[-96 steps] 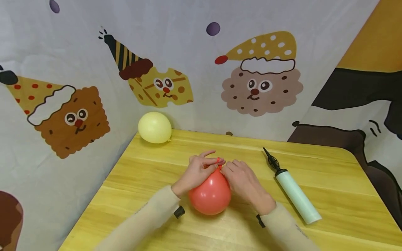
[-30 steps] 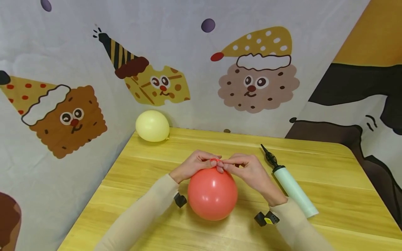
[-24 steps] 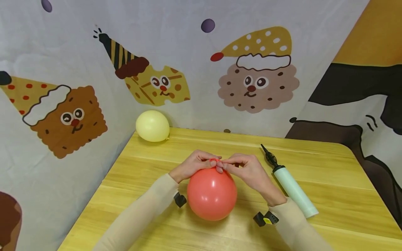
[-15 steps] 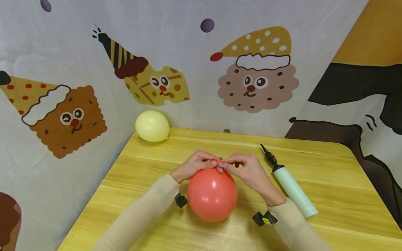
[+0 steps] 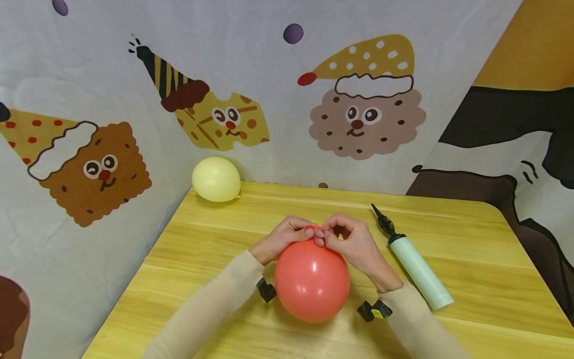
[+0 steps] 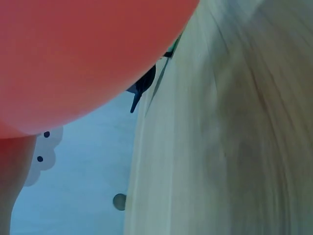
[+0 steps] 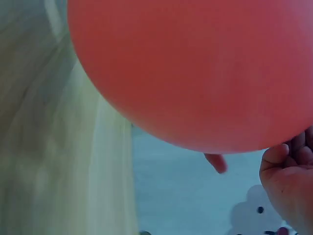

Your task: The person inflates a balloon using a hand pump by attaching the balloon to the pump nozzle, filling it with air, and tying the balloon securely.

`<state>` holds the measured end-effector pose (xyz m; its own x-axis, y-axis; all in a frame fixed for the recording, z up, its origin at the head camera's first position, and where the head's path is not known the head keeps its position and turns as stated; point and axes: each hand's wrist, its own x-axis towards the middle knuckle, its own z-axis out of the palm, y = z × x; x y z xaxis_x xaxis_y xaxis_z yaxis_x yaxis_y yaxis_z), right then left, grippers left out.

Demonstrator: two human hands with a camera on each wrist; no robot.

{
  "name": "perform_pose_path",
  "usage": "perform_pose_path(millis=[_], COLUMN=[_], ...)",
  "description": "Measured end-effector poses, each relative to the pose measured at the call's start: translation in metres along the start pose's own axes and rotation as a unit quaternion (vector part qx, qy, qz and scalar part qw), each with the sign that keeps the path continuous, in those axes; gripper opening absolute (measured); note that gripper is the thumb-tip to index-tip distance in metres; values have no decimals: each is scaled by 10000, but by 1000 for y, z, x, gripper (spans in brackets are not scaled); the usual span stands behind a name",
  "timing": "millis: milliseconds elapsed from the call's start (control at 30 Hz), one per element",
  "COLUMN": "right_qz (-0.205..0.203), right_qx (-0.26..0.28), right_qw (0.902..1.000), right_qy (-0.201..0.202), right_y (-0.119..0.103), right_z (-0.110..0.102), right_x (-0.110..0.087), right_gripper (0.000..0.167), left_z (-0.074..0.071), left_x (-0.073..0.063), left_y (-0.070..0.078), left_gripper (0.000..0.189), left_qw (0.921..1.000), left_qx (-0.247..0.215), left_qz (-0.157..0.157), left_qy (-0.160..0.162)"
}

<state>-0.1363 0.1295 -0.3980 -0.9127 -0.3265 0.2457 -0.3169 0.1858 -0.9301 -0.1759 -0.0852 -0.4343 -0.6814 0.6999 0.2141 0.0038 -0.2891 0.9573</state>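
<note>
A round, inflated red balloon (image 5: 312,284) sits between the two hands, its neck toward the wall. The left hand (image 5: 284,237) pinches that neck from the left. From the right, the right hand (image 5: 354,244) bends thumb and forefinger together at the neck's end, where a thin red strip shows between the fingertips. In the left wrist view the balloon (image 6: 73,58) covers most of the fingers. The right wrist view shows the balloon (image 7: 195,73) above the curled right hand (image 7: 291,181). How the neck is looped is too small to tell.
A pale yellow balloon (image 5: 216,179) lies at the table's back left corner, against the printed cloth wall (image 5: 278,164). To the right of the hands lies a mint-green balloon pump (image 5: 421,271) with a black nozzle. All stand on a wooden table (image 5: 202,259).
Both hands and the red balloon have shifted slightly right in the head view over the last half second. Since the oldest frame, the right hand has turned and the balloon shows larger.
</note>
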Motion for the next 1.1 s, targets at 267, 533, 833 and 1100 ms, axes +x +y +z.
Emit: perform_pose_path(millis=[267, 533, 833, 1100], right_qz=[306, 906, 961, -1305], right_qx=[2716, 3265, 629, -2289], right_qw=[9557, 9305, 9925, 9646], right_qy=[-1090, -1391, -421, -133], right_y=[11, 15, 2, 0], right_z=[2, 0, -9, -2], right_x=[2, 5, 8, 9], right_gripper=[17, 23, 18, 21], left_z=[4, 2, 0, 5], left_x=[-1, 1, -2, 0], left_y=[3, 10, 10, 15], left_gripper=[24, 34, 23, 14], left_qw=[9994, 9986, 9835, 9188], left_qx=[-237, 182, 1260, 3697], left_qz=[-230, -401, -596, -40], left_qy=[-91, 301, 1158, 1383])
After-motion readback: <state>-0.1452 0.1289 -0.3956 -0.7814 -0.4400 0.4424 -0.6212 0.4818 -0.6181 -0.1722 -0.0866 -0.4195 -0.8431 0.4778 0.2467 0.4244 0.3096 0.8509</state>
